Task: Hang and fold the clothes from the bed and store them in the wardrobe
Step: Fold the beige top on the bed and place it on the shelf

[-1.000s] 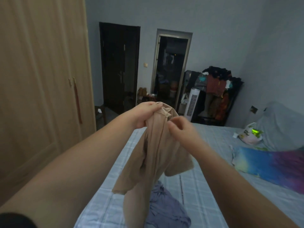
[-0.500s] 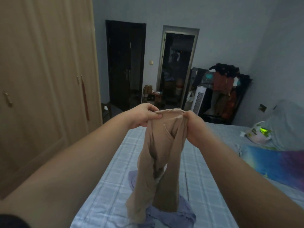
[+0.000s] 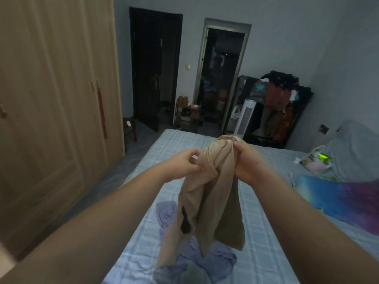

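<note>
I hold a pair of beige tights [image 3: 213, 193] up over the bed [image 3: 264, 242]. My right hand [image 3: 247, 160] grips the bunched waistband at the top. My left hand [image 3: 184, 163] pinches the waistband's left edge a little lower. The legs of the tights hang down and reach a crumpled lilac garment [image 3: 196, 261] lying on the checked sheet. The wooden wardrobe [image 3: 51, 99] stands on the left with its doors closed.
A colourful pillow [image 3: 340, 197] and a plastic bag [image 3: 313, 159] lie on the right of the bed beside a grey cover. A loaded clothes rack [image 3: 281, 107], a white fan heater [image 3: 245, 119] and two dark doorways stand beyond the bed's foot.
My hands have dropped lower in view. The right hand now bunches the waistband higher, and the left hand has slid down to its left edge. The view tilted down.
</note>
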